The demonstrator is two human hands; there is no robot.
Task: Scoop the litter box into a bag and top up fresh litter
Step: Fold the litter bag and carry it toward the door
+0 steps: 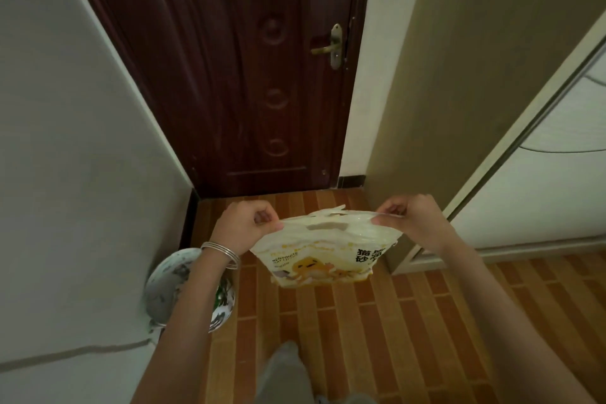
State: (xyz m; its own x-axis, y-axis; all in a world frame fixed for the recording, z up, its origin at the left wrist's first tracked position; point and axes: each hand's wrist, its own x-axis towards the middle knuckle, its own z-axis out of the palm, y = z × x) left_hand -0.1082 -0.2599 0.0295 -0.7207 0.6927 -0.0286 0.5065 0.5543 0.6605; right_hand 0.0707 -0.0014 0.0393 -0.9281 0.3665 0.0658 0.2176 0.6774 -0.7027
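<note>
The litter bag (323,256) hangs in the air in front of us, above the floor (377,321), and touches nothing but our hands. Its top seam is its long axis and runs left to right, level with the fingers. The printed body hangs below the seam. A handle cutout (328,226) sits just under the seam, midway between the hands.

The left hand (244,225) pinches the left end of the seam, and the right hand (411,218) pinches the right end. Both sets of fingers (390,210) are curled narrow on the film, which is drawn taut between them. The hands are equally near the bag, so neither leads.

We judge the step in hand to be opening the bag for the top-up. The coming move therefore acts along the seam axis, the hands working against each other. We cannot tell whether the seam is already parted.

The litter box is not in view. A round basin (173,282) stands on the floor beside the left wall (82,174), under the left forearm. The door (246,75) ahead is closed.
</note>
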